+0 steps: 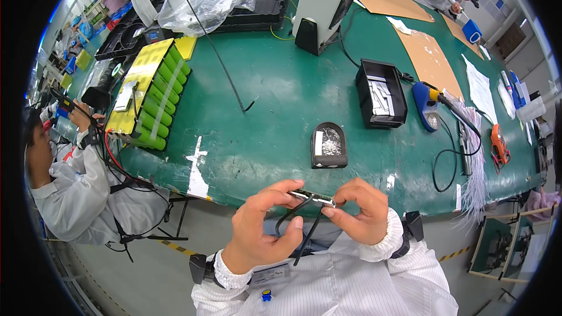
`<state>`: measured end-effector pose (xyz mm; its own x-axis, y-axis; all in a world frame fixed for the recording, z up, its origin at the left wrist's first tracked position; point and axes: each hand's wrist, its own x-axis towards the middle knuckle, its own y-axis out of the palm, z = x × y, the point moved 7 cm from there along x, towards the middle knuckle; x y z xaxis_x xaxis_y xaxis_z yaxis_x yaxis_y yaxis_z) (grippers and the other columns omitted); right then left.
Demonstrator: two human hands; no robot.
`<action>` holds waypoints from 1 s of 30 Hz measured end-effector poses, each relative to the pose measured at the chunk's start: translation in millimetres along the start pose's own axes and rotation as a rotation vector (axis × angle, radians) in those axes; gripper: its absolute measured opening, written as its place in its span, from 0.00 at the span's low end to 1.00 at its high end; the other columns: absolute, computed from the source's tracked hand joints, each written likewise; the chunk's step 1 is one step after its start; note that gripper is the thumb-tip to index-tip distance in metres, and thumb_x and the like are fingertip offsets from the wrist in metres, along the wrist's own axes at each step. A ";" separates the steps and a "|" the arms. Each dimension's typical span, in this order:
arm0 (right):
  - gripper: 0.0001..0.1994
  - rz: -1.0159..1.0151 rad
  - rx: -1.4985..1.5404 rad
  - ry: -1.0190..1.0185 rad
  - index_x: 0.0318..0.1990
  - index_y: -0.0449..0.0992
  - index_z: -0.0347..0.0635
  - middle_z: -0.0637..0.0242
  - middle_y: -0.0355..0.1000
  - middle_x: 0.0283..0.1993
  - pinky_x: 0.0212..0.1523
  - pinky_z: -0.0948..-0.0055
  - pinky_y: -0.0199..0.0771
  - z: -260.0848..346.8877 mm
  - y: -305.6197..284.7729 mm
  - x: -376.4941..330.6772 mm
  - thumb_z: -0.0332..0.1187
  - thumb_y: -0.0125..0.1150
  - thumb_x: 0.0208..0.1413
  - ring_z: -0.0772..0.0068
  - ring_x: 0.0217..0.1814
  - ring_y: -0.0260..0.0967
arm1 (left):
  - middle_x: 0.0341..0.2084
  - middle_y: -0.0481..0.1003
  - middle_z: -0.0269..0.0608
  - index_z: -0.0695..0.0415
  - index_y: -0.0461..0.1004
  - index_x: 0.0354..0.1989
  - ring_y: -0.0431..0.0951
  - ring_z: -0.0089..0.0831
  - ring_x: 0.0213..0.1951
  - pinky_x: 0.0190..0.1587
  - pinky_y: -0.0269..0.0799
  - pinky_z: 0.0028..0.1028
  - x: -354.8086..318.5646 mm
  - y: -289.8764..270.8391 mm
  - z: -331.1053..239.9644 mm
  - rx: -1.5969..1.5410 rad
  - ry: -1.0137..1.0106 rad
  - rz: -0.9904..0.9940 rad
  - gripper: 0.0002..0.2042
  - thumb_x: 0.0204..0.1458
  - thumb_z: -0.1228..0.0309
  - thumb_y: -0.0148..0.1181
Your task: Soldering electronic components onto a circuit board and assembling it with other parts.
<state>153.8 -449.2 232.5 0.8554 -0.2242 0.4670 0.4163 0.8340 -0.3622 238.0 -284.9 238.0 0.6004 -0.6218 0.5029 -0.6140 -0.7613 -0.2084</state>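
Observation:
Close to my body, at the table's near edge, a small flat circuit board (314, 198) with a pale metal edge is held between my two hands. My left hand (263, 225) grips its left end, with the forefinger along the top. Thumb and fingertips of my right hand (363, 210) pinch the right end. Two black leads (308, 237) hang down from the board, one curving beside my left thumb. Just beyond my hands stands a small black bin (329, 162) with tiny silvery pieces and a white strip in it.
A black box of white strips (381, 96), a blue soldering stand (426, 105), a bundle of pale wires (475, 167) and an orange tool (499, 146) lie to the right. At left is a green-celled battery pack (155, 105) beside a co-worker (82, 187). A white device (326, 6) stands far back.

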 end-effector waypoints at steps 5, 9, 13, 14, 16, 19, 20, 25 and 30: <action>0.10 0.003 -0.021 0.027 0.33 0.76 0.33 0.61 0.73 0.28 0.29 0.74 0.72 -4.2 -2.0 3.9 0.25 0.74 0.46 0.70 0.27 0.72 | 0.53 0.72 0.66 0.64 0.61 0.51 0.81 0.35 0.42 0.49 0.77 0.34 2.9 0.3 13.3 -0.036 -0.092 0.008 0.21 0.48 0.86 0.54; 0.09 0.029 0.123 0.235 0.33 0.76 0.33 0.64 0.75 0.29 0.31 0.76 0.72 -31.4 2.3 0.6 0.28 0.71 0.52 0.76 0.29 0.71 | 0.54 0.72 0.62 0.64 0.62 0.54 0.80 0.34 0.44 0.49 0.77 0.33 8.8 2.4 22.8 -0.135 -0.172 0.018 0.22 0.48 0.88 0.53; 0.10 0.079 0.445 0.596 0.32 0.76 0.35 0.71 0.74 0.29 0.31 0.81 0.69 -49.5 14.3 5.4 0.32 0.69 0.56 0.83 0.30 0.69 | 0.56 0.72 0.53 0.65 0.63 0.58 0.80 0.30 0.44 0.45 0.78 0.28 5.0 -0.6 38.8 -0.323 -0.338 -0.077 0.23 0.52 0.87 0.55; 0.11 0.111 0.535 0.718 0.32 0.76 0.35 0.71 0.74 0.28 0.30 0.82 0.68 -54.0 20.3 5.1 0.33 0.69 0.56 0.84 0.29 0.69 | 0.57 0.72 0.50 0.65 0.64 0.59 0.80 0.28 0.44 0.44 0.78 0.26 1.5 -4.2 43.8 -0.422 -0.395 -0.143 0.23 0.53 0.86 0.57; 0.11 0.145 0.508 0.745 0.31 0.76 0.36 0.71 0.74 0.27 0.28 0.82 0.67 -55.9 22.2 12.3 0.35 0.70 0.56 0.85 0.27 0.68 | 0.55 0.73 0.48 0.64 0.65 0.58 0.79 0.25 0.41 0.41 0.77 0.24 -0.8 -11.3 46.0 -0.379 -0.424 -0.155 0.22 0.53 0.85 0.58; 0.12 0.183 0.503 0.798 0.30 0.76 0.37 0.71 0.73 0.25 0.25 0.82 0.66 -61.1 26.2 21.5 0.36 0.70 0.54 0.83 0.24 0.68 | 0.49 0.75 0.45 0.63 0.67 0.57 0.77 0.19 0.34 0.36 0.74 0.20 -7.8 -27.5 49.3 -0.303 -0.529 -0.153 0.21 0.53 0.84 0.60; 0.12 0.187 0.526 0.822 0.30 0.75 0.37 0.70 0.73 0.25 0.24 0.81 0.66 -62.1 28.4 25.3 0.36 0.70 0.53 0.81 0.23 0.68 | 0.45 0.77 0.42 0.63 0.68 0.57 0.74 0.16 0.31 0.33 0.72 0.17 -12.2 -32.8 52.0 -0.267 -0.601 -0.138 0.21 0.53 0.84 0.61; 0.11 0.251 0.675 0.910 0.28 0.75 0.40 0.74 0.69 0.24 0.23 0.80 0.64 -64.1 44.4 43.9 0.35 0.67 0.57 0.82 0.21 0.66 | 0.36 0.78 0.37 0.65 0.73 0.51 0.73 0.15 0.30 0.33 0.69 0.16 -28.2 -72.2 57.7 -0.158 -0.488 -0.310 0.16 0.53 0.83 0.63; 0.08 0.302 0.823 0.987 0.30 0.75 0.41 0.74 0.68 0.24 0.24 0.79 0.63 -66.2 70.1 56.1 0.32 0.64 0.59 0.82 0.22 0.64 | 0.35 0.79 0.36 0.67 0.77 0.46 0.76 0.17 0.34 0.38 0.72 0.18 -55.7 -120.7 60.7 0.034 -0.475 -0.390 0.12 0.53 0.82 0.64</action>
<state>251.4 -436.7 180.0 0.8907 0.0444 -0.4524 0.1629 0.8979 0.4089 309.7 -169.5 184.2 0.9449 -0.3044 0.1205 -0.2912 -0.9497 -0.1152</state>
